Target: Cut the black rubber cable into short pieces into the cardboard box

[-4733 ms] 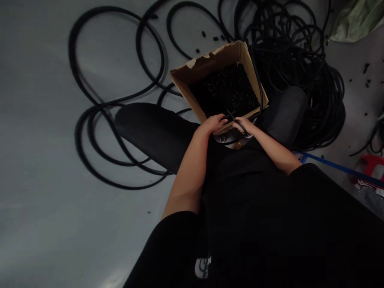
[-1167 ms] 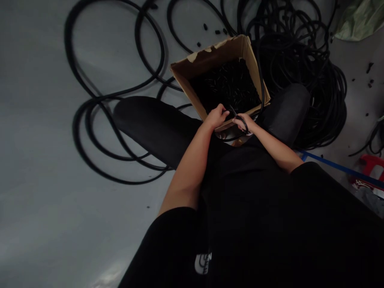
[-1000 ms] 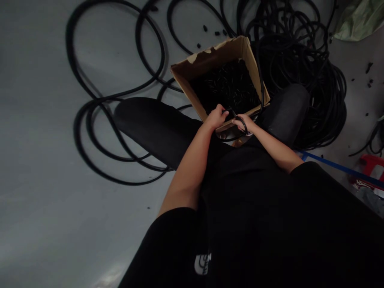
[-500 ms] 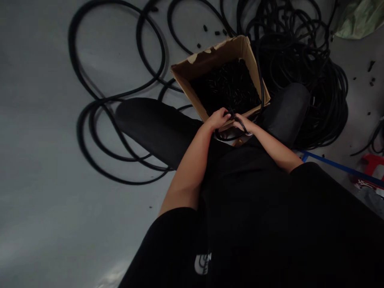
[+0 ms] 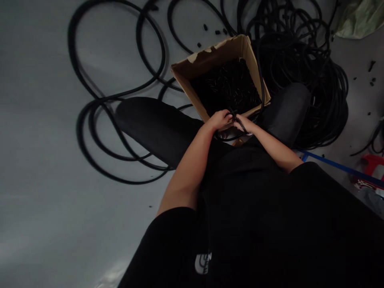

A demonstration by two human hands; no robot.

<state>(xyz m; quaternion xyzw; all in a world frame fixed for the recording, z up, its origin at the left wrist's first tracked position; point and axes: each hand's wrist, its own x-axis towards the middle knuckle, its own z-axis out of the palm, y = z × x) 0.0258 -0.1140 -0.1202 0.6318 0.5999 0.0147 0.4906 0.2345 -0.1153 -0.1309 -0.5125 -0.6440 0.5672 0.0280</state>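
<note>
Both hands meet at the near edge of an open cardboard box [image 5: 196, 98], between my legs. My left hand [image 5: 220, 119] is closed around a black rubber hose [image 5: 229, 139], which loops down just below the fingers. My right hand [image 5: 243, 123] is closed too, with a dark length running across it. A small dark piece sticks up between the two hands; its kind is too dim to make out. Inside the box lie many short black pieces [image 5: 228, 82], like cut bits of hose.
A large tangled heap of black hose [image 5: 300, 52] fills the floor at the right. Wide hose loops [image 5: 117, 96] spread at the left. Small black bits [image 5: 205, 27] are scattered behind the box. A blue bar [image 5: 336, 162] and a red object [image 5: 372, 166] lie at far right.
My left hand has shifted very slightly down and right at the box edge, and the small dark piece between the hands has tilted a little. All else stays still.
</note>
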